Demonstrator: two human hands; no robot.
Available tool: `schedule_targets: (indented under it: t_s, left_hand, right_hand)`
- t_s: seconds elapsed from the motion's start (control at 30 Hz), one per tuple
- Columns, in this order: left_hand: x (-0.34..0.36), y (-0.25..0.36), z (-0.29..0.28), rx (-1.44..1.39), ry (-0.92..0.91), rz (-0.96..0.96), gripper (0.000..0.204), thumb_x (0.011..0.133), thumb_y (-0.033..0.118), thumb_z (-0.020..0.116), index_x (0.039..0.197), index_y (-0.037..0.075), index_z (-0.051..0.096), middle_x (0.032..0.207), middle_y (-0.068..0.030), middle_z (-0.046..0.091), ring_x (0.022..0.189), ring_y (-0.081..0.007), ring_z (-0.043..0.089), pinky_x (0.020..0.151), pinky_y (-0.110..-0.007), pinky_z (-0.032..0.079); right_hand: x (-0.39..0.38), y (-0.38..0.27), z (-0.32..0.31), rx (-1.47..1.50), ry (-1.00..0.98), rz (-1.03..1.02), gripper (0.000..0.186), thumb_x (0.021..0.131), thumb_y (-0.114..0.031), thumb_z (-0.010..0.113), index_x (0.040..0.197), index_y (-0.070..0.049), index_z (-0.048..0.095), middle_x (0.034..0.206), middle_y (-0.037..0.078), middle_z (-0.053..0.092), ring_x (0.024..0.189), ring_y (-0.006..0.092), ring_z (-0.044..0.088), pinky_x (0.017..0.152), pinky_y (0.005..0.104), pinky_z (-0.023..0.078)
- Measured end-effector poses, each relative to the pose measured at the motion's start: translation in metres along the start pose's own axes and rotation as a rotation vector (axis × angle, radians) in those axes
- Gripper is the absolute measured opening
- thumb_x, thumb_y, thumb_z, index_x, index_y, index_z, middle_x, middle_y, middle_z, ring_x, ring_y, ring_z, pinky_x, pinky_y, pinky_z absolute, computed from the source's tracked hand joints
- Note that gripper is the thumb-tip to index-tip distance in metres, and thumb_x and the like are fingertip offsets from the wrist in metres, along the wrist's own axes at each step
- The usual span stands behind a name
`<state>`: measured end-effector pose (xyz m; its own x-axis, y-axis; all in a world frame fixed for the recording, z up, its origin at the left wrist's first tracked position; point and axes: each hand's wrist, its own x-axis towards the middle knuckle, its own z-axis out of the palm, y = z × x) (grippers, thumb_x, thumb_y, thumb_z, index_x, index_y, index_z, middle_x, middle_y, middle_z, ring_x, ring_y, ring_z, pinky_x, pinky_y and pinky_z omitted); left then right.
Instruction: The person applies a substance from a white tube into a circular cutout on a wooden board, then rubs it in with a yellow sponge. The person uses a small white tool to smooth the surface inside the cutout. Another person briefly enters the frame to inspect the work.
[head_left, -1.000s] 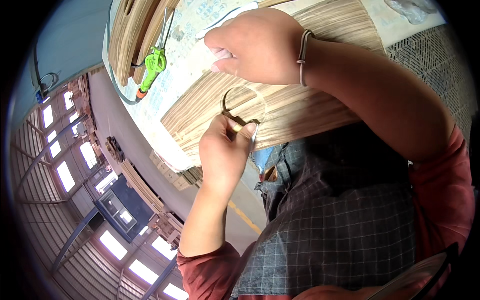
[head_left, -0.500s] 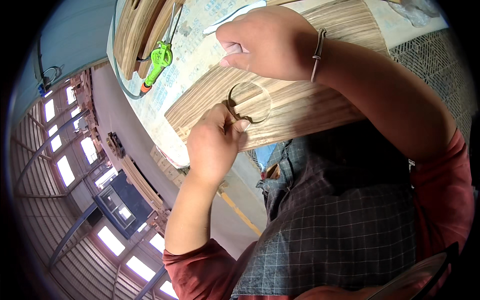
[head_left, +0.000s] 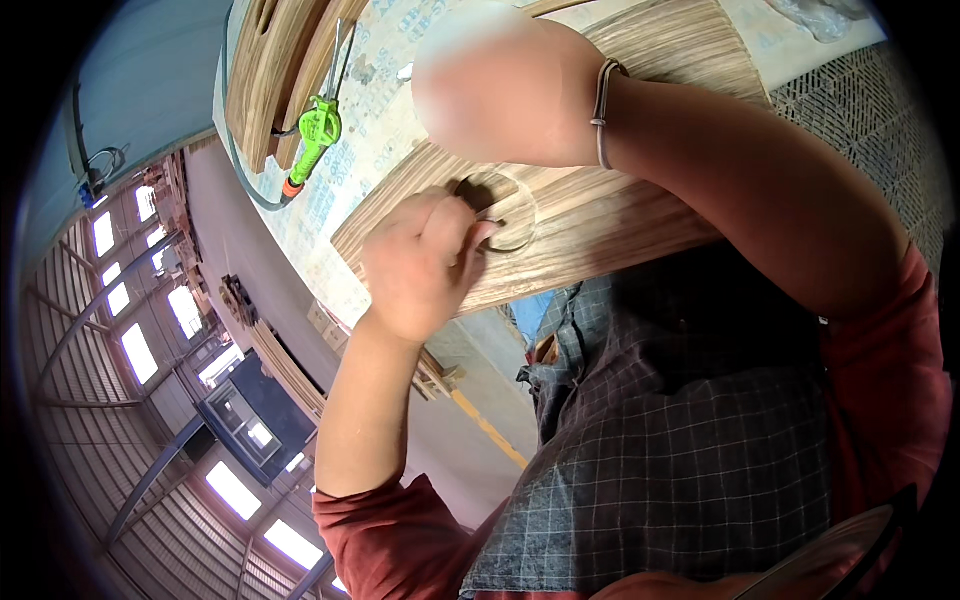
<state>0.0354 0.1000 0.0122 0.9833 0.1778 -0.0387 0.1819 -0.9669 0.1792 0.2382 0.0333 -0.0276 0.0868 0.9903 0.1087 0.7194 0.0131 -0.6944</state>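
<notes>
My left hand (head_left: 422,258) is closed, thumb against fingers, on the near edge of a thin, pale ring-shaped band (head_left: 535,215). The band hangs over or rests against a striped wooden board (head_left: 600,215); which of these I cannot tell. My fingers hide part of it. Above the board's far edge is my right hand (head_left: 510,85), with a cord band around its wrist. Its fingers are smeared, so their grip is hidden. A white piece (head_left: 405,72) shows just beside it.
A green air blow gun (head_left: 320,125) with a hose lies on the marked table covering (head_left: 385,95) at the left. Curved wooden pieces (head_left: 262,75) lie beyond it. Clear plastic film (head_left: 820,18) is at the far right, above a patterned mat (head_left: 850,110).
My right hand has moved left and slightly away, its fingers now blurred. The left hand has shifted a little left with the ring-shaped band, its fingers curled further over.
</notes>
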Motion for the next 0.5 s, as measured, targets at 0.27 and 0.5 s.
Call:
schedule_targets:
  t_s: [0.27,0.5]
  left_hand:
    - [0.012,0.024,0.0,-0.032,-0.052,-0.244,0.024,0.083,0.026,0.074,0.084,0.01,0.056,0.079,-0.0094,0.063,0.072,-0.0329,0.062,0.059,-0.042,0.049]
    - [0.012,0.028,0.007,-0.125,0.022,-0.32,0.031,0.079,0.021,0.081,0.084,0.005,0.056,0.078,-0.0132,0.06,0.068,-0.033,0.059,0.063,-0.038,0.048]
  right_hand:
    - [0.004,0.012,0.01,0.071,0.068,-0.08,0.029,0.092,-0.032,0.063,0.108,-0.008,0.066,0.101,0.014,0.071,0.097,0.0332,0.068,0.086,0.0437,0.052]
    - [-0.002,0.01,0.009,0.018,0.14,-0.105,0.027,0.092,-0.031,0.063,0.107,-0.008,0.066,0.1,0.014,0.071,0.098,0.0324,0.068,0.087,0.0438,0.052]
